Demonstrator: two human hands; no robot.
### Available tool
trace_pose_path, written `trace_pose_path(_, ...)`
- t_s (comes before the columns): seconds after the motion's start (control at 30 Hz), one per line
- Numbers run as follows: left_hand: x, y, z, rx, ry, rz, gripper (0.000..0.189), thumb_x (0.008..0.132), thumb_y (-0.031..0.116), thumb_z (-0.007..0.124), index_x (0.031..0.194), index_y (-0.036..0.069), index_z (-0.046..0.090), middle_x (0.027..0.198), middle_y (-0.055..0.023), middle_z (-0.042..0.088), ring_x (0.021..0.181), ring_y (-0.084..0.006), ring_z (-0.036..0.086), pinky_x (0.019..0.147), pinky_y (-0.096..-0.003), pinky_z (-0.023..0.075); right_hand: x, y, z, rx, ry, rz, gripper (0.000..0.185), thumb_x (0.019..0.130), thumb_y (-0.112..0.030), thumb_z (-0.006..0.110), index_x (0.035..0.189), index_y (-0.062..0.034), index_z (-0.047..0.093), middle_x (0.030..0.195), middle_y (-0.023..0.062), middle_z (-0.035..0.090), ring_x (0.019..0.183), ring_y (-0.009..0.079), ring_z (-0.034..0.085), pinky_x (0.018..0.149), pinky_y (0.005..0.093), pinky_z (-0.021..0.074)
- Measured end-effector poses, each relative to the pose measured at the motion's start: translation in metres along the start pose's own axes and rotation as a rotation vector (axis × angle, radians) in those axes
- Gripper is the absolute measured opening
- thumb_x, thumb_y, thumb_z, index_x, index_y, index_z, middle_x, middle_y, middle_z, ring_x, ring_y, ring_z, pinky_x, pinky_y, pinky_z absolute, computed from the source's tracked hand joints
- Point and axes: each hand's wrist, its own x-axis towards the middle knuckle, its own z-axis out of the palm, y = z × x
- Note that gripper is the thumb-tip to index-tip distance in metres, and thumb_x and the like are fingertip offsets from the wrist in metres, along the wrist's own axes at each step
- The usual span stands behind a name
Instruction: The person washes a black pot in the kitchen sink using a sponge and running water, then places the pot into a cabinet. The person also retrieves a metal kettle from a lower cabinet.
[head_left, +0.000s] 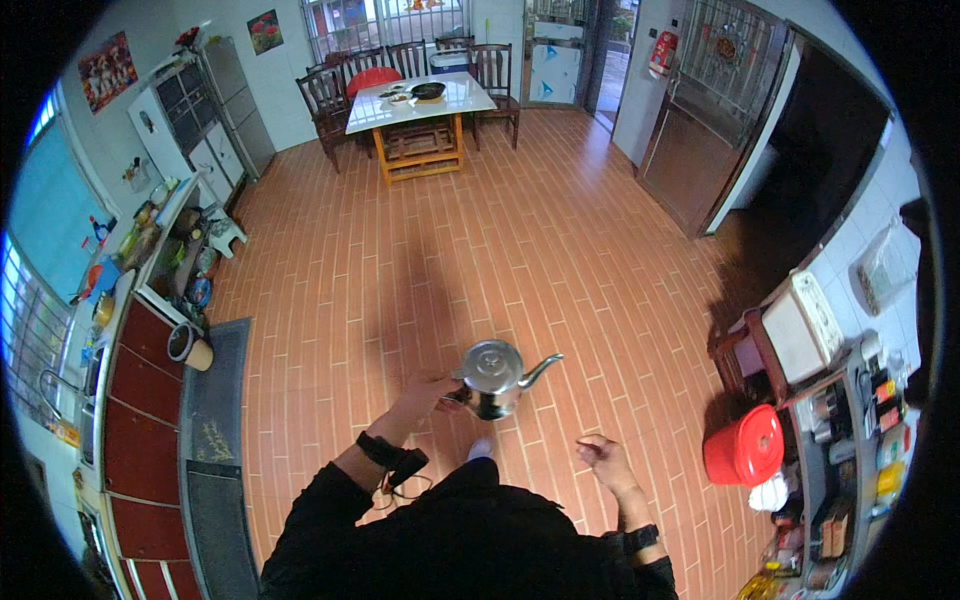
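Note:
A shiny metal kettle (491, 367) with a lid and a curved spout hangs in front of me over the tiled floor, its spout pointing right. My left hand (431, 397) grips its dark handle at the kettle's left side. To the right of the kettle and lower, my right hand (604, 461) is held in the air, fingers partly curled, touching nothing that I can see. Whether something small sits between its fingertips cannot be told. Both wrists wear black bands, and a cable dangles by the left one.
A white-topped table (367, 112) with chairs and dishes stands far ahead. Along the left runs a kitchen counter (124, 300) beside dark mats (214, 397). On the right are a red lidded bucket (742, 446), a white box (795, 330) on a stool and loaded shelves (814, 480).

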Motion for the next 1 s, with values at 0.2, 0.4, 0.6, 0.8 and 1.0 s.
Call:
trace_pose_path(0.2, 0.166, 0.055, 0.02, 0.124, 0.032, 0.069, 0.026, 0.087, 0.019, 0.059, 0.088, -0.005, 0.067, 0.079, -0.0128, 0.068, 0.069, -0.0188, 0.067, 0.061, -0.0315, 0.0562, 0.133, -0.031, -0.07, -0.03, -0.122, 0.181, 0.018, 0.089, -0.002, 0.058, 0.106, 0.0009, 0.062, 0.095, 0.0045, 0.063, 0.093, 0.0113, 0.058, 0.083, 0.0238, 0.0485)
trace_pose_path(0.4, 0.361, 0.13, 0.12, 0.257, -0.171, -0.025, 0.029, 0.083, 0.022, 0.06, 0.093, -0.005, 0.065, 0.082, -0.015, 0.068, 0.065, -0.0226, 0.068, 0.057, -0.0308, 0.0556, 0.207, 0.005, -0.182, 0.234, 0.223, 0.171, 0.018, 0.087, -0.005, 0.062, 0.103, 0.0025, 0.063, 0.098, 0.0073, 0.066, 0.089, 0.012, 0.058, 0.081, 0.0262, 0.0493)
trace_pose_path(0.6, 0.497, 0.17, 0.261, 0.229, -0.37, -0.061, 0.032, 0.086, 0.023, 0.058, 0.097, -0.007, 0.062, 0.088, -0.0161, 0.067, 0.072, -0.0229, 0.068, 0.057, -0.0256, 0.0546, 0.273, 0.038, -0.269, 0.264, 0.435, 0.22, 0.015, 0.088, -0.01, 0.062, 0.096, 0.0022, 0.066, 0.083, 0.0055, 0.067, 0.076, 0.0093, 0.058, 0.071, 0.0254, 0.0497)
trace_pose_path(0.8, 0.637, 0.196, 0.4, 0.228, -0.451, -0.031, 0.029, 0.085, 0.017, 0.056, 0.095, -0.01, 0.062, 0.086, -0.0187, 0.066, 0.07, -0.0235, 0.068, 0.06, -0.0307, 0.056, 0.418, 0.051, -0.427, 0.276, 0.639, 0.017, 0.021, 0.087, -0.01, 0.064, 0.105, 0.0002, 0.065, 0.083, 0.0025, 0.065, 0.073, 0.0093, 0.057, 0.067, 0.0259, 0.049)
trace_pose_path(1.0, 0.741, 0.235, 0.489, 0.291, -0.471, 0.008, 0.031, 0.082, 0.021, 0.061, 0.094, -0.007, 0.065, 0.079, -0.0155, 0.067, 0.069, -0.021, 0.068, 0.059, -0.0307, 0.0563, 0.542, 0.038, -0.565, 0.265, 0.414, -0.169, 0.052, 0.083, -0.015, 0.071, 0.131, -0.0102, 0.051, 0.081, 0.0005, 0.057, 0.074, 0.0078, 0.05, 0.071, 0.0237, 0.047)
